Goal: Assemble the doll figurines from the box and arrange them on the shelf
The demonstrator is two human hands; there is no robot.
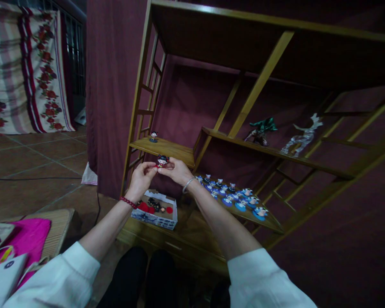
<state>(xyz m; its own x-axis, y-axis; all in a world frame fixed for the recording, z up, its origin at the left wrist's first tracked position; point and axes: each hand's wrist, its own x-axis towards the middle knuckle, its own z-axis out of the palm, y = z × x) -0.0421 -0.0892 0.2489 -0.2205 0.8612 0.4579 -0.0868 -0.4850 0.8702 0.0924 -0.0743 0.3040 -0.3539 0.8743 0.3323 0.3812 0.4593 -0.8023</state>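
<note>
Between my two hands is a small figurine (pixel 162 161) with black hair in two buns and a red base. My left hand (pixel 143 177) pinches it from the left, and my right hand (pixel 176 171) grips it from the right. Just behind stands a similar figurine (pixel 153 136) on a dark base, on the small upper shelf (pixel 167 149). Below my hands sits an open cardboard box (pixel 158 221) with red discs, black pieces and other small parts inside.
Several blue-and-white figurines (pixel 240 205) stand in rows on the lower shelf to the right. On the middle shelf are a green-caped figure (pixel 263 128) and a silvery figure (pixel 303 136). A woven stool (pixel 59 231) with a pink cloth (pixel 35 233) is at lower left.
</note>
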